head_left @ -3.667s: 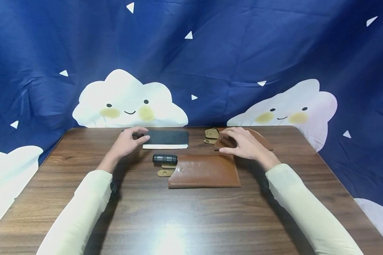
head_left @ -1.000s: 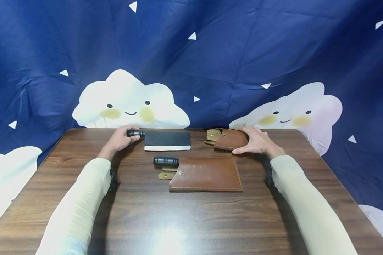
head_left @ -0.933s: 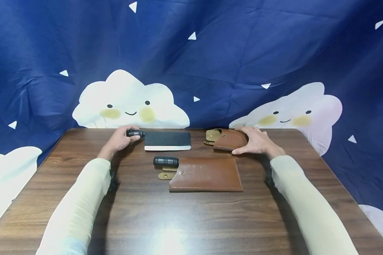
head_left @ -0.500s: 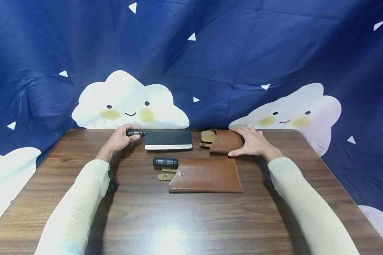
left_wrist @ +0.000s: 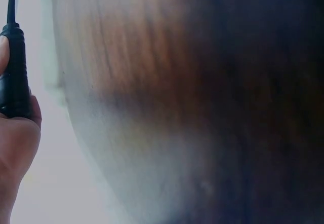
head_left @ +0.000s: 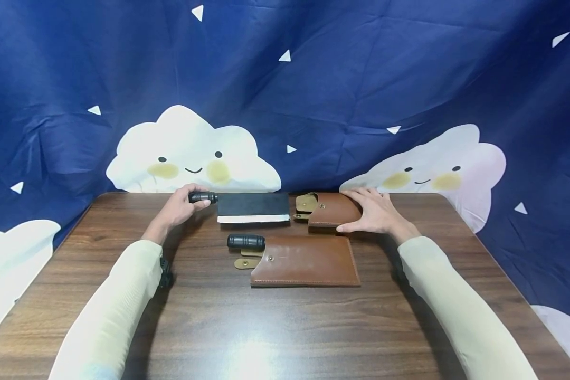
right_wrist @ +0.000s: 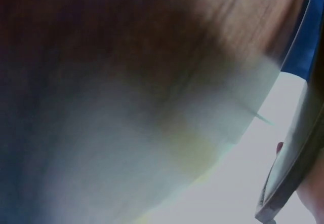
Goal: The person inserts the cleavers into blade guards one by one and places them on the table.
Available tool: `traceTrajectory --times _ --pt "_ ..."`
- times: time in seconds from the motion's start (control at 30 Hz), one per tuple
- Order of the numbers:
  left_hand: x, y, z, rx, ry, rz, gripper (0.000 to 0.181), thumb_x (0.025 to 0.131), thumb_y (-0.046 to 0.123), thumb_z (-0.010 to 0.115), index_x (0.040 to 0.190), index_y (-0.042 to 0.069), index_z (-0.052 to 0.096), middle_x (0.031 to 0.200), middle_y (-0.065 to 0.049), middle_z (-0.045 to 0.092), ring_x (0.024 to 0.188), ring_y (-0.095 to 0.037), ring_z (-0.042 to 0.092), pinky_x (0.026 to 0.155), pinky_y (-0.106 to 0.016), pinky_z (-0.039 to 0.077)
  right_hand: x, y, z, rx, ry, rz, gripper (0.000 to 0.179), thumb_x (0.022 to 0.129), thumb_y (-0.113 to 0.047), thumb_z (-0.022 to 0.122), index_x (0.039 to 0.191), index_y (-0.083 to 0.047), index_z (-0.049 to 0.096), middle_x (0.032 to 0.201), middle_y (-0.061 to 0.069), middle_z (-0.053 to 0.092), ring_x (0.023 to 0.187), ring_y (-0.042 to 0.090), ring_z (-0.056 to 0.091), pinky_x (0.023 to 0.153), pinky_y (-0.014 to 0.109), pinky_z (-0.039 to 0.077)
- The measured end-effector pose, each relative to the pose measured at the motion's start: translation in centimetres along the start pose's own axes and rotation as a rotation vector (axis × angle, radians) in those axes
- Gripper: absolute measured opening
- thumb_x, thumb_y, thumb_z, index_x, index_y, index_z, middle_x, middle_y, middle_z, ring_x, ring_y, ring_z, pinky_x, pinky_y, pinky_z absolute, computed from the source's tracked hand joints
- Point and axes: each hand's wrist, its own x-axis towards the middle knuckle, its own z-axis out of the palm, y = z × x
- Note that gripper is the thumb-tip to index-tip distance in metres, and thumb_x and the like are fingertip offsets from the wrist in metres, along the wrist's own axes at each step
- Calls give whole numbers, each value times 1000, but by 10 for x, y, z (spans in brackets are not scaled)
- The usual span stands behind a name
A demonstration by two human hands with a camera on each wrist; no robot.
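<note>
At the back of the table in the head view lies a cleaver [head_left: 253,205] with a dark blade, a bright lower edge and a black handle. My left hand [head_left: 177,207] grips that handle, which the left wrist view shows close up as a ribbed black grip [left_wrist: 14,72]. To the right of the blade tip is a brown leather knife sheath [head_left: 336,208], its mouth and tan snap straps facing the cleaver. My right hand [head_left: 372,214] holds the sheath's right end between thumb and fingers. In the right wrist view only the sheath's edge [right_wrist: 296,168] shows.
A second knife, black handle [head_left: 246,241] to the left, sits in a larger brown sheath [head_left: 309,261] just in front. The wooden table [head_left: 195,327] ends at a blue curtain [head_left: 313,79] with cloud prints.
My left hand has taken hold of the cleaver's handle and shifted it slightly right. My right hand has gripped the sheath and slid it left, narrowing the gap to the blade.
</note>
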Motion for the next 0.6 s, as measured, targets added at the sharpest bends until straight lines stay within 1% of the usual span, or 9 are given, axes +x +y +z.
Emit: traceTrajectory --times 0.13,0.3,0.43,0.6 --pt "0 1 1 -3 2 8 35 99 13 66 130 -3 57 122 -22 57 99 -30 51 84 -36 41 -1 -3 1 -10 16 -16 113 63 -84 74 153 -23 45 151 7 46 135 35 37 92 58 30" --pt "0 7 1 -18 8 8 36 100 12 65 130 -3 56 127 -23 55 105 -31 51 89 -38 41 -1 -7 0 -29 45 -38 114 62 -86 72 154 -24 45 150 5 47 134 33 38 90 55 31" --pt "0 12 2 -44 10 7 36 99 11 65 131 -3 56 130 -23 54 109 -31 51 93 -38 41 0 -12 0 -39 72 -68 114 62 -87 70 153 -23 46 150 5 48 134 32 38 89 55 30" --pt "-1 16 5 -66 4 -3 36 99 11 65 132 -2 56 131 -22 54 109 -30 52 94 -38 41 -1 -18 2 -47 91 -92 115 62 -89 68 153 -23 47 149 4 48 133 31 40 89 55 30"
